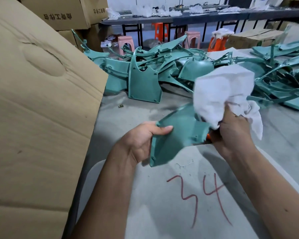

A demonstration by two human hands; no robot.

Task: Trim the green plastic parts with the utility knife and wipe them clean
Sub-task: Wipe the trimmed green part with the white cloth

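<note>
Nearest the camera lay a grey surface [162, 213] with the red figures "34" [199, 195] scrawled on it, and both bare forearms reached out over it. The left hand [141, 142] gripped a green plastic part [176, 133] by its near left edge, thumb curled across the top face and fingers hidden beneath, holding it tilted above the surface's far edge. The right hand [233, 133] was clamped around a bunched white rag [223, 94], whose loose bulk rose above the fist and overlapped the right end of the held part. A small spot of orange [208, 135] showed just under that hand, between it and the part; what it belonged to could not be told. A large cardboard flap [38, 109] leaned in from the left, covering that whole side of the view. Beyond the hands the grey floor [136, 111] carried a tiny dark scrap [121, 105], and past it a sprawling pile of green plastic parts [145, 80] ran from the flap to the right edge of the view, one flat shield-shaped piece standing upright at its front. Further back stood pink stools [126, 44] and orange stools [160, 30], stacked cardboard boxes [62, 14] at the upper left, and a long dark bench [179, 18] strewn with white bags.
</note>
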